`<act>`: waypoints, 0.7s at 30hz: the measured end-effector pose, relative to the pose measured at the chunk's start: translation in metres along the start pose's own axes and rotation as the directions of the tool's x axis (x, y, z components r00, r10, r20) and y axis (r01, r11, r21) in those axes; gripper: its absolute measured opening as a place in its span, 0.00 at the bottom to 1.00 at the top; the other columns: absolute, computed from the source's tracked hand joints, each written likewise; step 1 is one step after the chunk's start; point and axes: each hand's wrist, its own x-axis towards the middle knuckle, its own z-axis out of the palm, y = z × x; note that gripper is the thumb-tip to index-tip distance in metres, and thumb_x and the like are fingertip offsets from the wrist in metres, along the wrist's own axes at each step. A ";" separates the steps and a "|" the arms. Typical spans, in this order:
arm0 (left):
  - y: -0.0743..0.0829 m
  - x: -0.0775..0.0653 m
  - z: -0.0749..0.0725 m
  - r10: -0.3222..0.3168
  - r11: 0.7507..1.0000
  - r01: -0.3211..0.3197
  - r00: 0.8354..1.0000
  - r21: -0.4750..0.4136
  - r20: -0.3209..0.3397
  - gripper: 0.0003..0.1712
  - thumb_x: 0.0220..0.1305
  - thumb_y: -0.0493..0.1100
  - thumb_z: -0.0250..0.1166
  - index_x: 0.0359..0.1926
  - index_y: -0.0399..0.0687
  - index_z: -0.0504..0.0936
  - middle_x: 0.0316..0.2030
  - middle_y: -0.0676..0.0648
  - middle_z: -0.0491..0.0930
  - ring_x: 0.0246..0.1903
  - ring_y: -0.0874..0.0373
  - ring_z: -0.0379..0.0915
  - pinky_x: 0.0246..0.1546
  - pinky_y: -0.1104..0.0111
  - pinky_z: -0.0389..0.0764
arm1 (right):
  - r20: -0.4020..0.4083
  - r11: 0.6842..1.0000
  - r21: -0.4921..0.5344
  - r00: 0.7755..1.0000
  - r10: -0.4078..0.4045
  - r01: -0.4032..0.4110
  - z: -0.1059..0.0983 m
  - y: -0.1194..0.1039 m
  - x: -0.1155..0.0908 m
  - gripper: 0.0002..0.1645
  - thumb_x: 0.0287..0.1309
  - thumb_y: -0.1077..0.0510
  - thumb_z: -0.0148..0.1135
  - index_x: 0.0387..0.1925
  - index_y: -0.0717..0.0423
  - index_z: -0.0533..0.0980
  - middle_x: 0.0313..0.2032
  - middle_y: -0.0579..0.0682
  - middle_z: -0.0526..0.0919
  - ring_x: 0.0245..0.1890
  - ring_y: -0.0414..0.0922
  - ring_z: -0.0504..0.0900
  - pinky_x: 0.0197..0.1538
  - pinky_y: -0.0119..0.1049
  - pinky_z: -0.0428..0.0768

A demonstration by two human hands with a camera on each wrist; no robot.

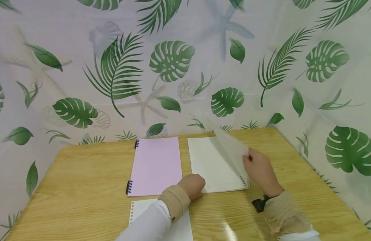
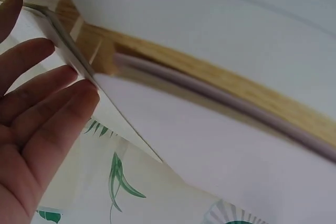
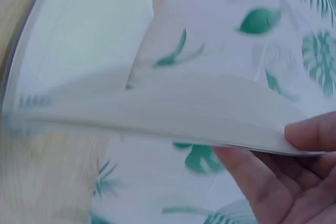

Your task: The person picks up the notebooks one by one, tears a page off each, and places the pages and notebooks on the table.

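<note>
The notebook (image 1: pixel 203 167) lies beside our slightly spread left fingers (image 2: pixel 63 116), perhaps for steadying; our right fingers (image 3: pixel 312 134) pinch its pages (image 1: pixel 235 152) to hold them up.

The wood-grained tabletop (image 1: pixel 89 177) is gleaming glossy at the near side. The lilac cover (image 1: pixel 156 167) at left is looking smooth and matt, and the paper pages (image 1: pixel 207 164) at right are looking matt, while the far backdrop (image 1: pixel 200 75) is resembling printed cloth.

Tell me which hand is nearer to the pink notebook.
Left. The left hand is just beside the lower right corner of the pink notebook; the right hand is farther right, across the white notebook, pinching its lifted page.
</note>
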 end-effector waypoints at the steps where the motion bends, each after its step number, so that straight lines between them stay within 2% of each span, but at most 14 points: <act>1: 0.000 0.000 0.000 -0.008 1.000 0.008 1.000 0.002 -0.006 0.09 0.54 0.49 0.67 0.26 0.49 0.80 0.22 0.54 0.80 0.21 0.65 0.69 0.26 0.76 0.75 | -0.041 0.999 0.021 0.999 0.028 -0.027 -0.007 0.009 0.000 0.11 0.61 0.63 0.48 0.25 0.65 0.71 0.17 0.56 0.71 0.17 0.43 0.68 0.19 0.29 0.65; 2: 0.001 0.001 -0.001 -0.015 1.000 0.015 1.000 0.002 -0.009 0.10 0.53 0.49 0.68 0.26 0.49 0.80 0.22 0.54 0.80 0.20 0.65 0.70 0.26 0.76 0.75 | -0.072 0.998 0.043 0.996 0.056 -0.053 -0.015 0.018 -0.001 0.10 0.60 0.63 0.49 0.34 0.67 0.74 0.21 0.60 0.75 0.20 0.44 0.72 0.20 0.29 0.67; 3: 0.001 0.001 -0.001 -0.019 1.000 0.019 1.000 0.005 -0.013 0.10 0.52 0.49 0.68 0.27 0.49 0.81 0.22 0.54 0.81 0.21 0.65 0.71 0.26 0.76 0.75 | -0.089 0.994 0.069 0.992 0.091 -0.085 -0.022 0.028 -0.001 0.14 0.60 0.63 0.50 0.45 0.68 0.73 0.26 0.62 0.77 0.23 0.44 0.74 0.21 0.28 0.70; 5: 0.001 0.001 -0.002 -0.019 1.000 0.020 1.000 0.023 -0.022 0.10 0.51 0.50 0.69 0.28 0.49 0.82 0.23 0.54 0.82 0.22 0.65 0.73 0.28 0.76 0.76 | -0.083 0.982 0.108 0.983 0.166 -0.156 -0.035 0.048 -0.003 0.32 0.58 0.63 0.51 0.64 0.65 0.59 0.32 0.66 0.78 0.25 0.44 0.78 0.22 0.29 0.73; 6: 0.001 0.001 -0.002 -0.016 0.999 0.017 0.999 0.034 -0.029 0.10 0.51 0.50 0.69 0.29 0.50 0.82 0.24 0.54 0.82 0.23 0.66 0.74 0.28 0.77 0.77 | -0.060 0.973 0.125 0.977 0.203 -0.195 -0.040 0.059 -0.003 0.39 0.58 0.63 0.51 0.69 0.64 0.50 0.32 0.66 0.77 0.24 0.43 0.79 0.23 0.29 0.75; 7: 0.001 0.001 -0.002 -0.013 0.999 0.014 0.999 0.036 -0.033 0.10 0.51 0.50 0.69 0.29 0.50 0.82 0.24 0.54 0.83 0.24 0.65 0.75 0.29 0.77 0.77 | -0.027 0.963 0.149 0.973 0.231 -0.224 -0.044 0.070 -0.004 0.43 0.58 0.64 0.52 0.70 0.63 0.43 0.33 0.66 0.76 0.23 0.42 0.79 0.24 0.29 0.77; 9: 0.001 0.000 -0.003 -0.011 0.999 0.012 0.999 0.037 -0.041 0.09 0.51 0.49 0.69 0.29 0.50 0.82 0.25 0.54 0.83 0.24 0.65 0.76 0.29 0.76 0.77 | 0.055 0.945 0.168 0.960 0.276 -0.282 -0.049 0.092 -0.005 0.47 0.58 0.65 0.52 0.70 0.64 0.37 0.31 0.64 0.75 0.20 0.39 0.79 0.26 0.31 0.80; 12: 0.001 0.000 -0.004 -0.019 0.999 0.021 0.999 0.027 -0.043 0.08 0.51 0.48 0.69 0.28 0.50 0.82 0.25 0.54 0.83 0.24 0.65 0.75 0.29 0.76 0.77 | 0.187 0.916 0.181 0.927 0.325 -0.358 -0.049 0.124 -0.005 0.44 0.58 0.65 0.51 0.68 0.72 0.39 0.31 0.66 0.78 0.20 0.37 0.81 0.29 0.33 0.82; 14: 0.001 0.001 -0.004 -0.029 0.999 0.030 0.999 0.027 -0.037 0.07 0.52 0.47 0.68 0.28 0.50 0.83 0.25 0.54 0.83 0.23 0.65 0.75 0.28 0.76 0.77 | 0.272 0.899 0.159 0.893 0.358 -0.409 -0.046 0.142 -0.004 0.41 0.59 0.64 0.51 0.66 0.77 0.44 0.34 0.69 0.79 0.23 0.40 0.83 0.32 0.34 0.83; 15: 0.001 0.001 -0.004 -0.032 0.999 0.033 0.999 0.029 -0.035 0.07 0.52 0.47 0.68 0.28 0.50 0.83 0.24 0.54 0.83 0.23 0.65 0.75 0.28 0.76 0.77 | 0.313 0.895 0.130 0.874 0.371 -0.426 -0.044 0.150 -0.003 0.40 0.59 0.62 0.50 0.65 0.77 0.45 0.39 0.72 0.78 0.27 0.44 0.84 0.33 0.36 0.83; 17: 0.001 0.001 -0.004 -0.035 0.999 0.037 0.999 0.040 -0.031 0.07 0.53 0.48 0.68 0.28 0.50 0.83 0.24 0.54 0.83 0.23 0.65 0.75 0.28 0.76 0.77 | 0.382 0.905 0.049 0.845 0.374 -0.423 -0.041 0.163 0.001 0.40 0.60 0.58 0.50 0.64 0.79 0.46 0.51 0.77 0.71 0.40 0.55 0.82 0.43 0.44 0.81; 19: 0.001 0.001 -0.004 -0.044 0.997 0.046 0.998 0.055 -0.034 0.07 0.53 0.48 0.67 0.28 0.50 0.83 0.25 0.54 0.84 0.24 0.65 0.76 0.28 0.77 0.77 | 0.455 0.926 -0.036 0.818 0.351 -0.377 -0.037 0.171 0.004 0.42 0.62 0.54 0.48 0.64 0.81 0.46 0.58 0.80 0.58 0.53 0.67 0.70 0.54 0.54 0.73; 20: 0.001 0.001 -0.003 -0.047 0.997 0.049 0.998 0.062 -0.038 0.07 0.54 0.48 0.67 0.28 0.50 0.83 0.25 0.54 0.84 0.24 0.65 0.76 0.28 0.77 0.77 | 0.485 0.938 -0.094 0.808 0.335 -0.332 -0.035 0.174 0.006 0.43 0.61 0.52 0.48 0.62 0.83 0.47 0.59 0.82 0.54 0.56 0.71 0.65 0.56 0.57 0.70; 21: 0.001 0.001 -0.003 -0.048 0.996 0.051 0.998 0.071 -0.043 0.07 0.54 0.48 0.66 0.28 0.50 0.83 0.25 0.54 0.84 0.24 0.65 0.77 0.28 0.77 0.78 | 0.512 0.945 -0.161 0.795 0.326 -0.283 -0.033 0.174 0.008 0.42 0.60 0.51 0.48 0.60 0.83 0.51 0.58 0.82 0.55 0.55 0.72 0.63 0.56 0.58 0.69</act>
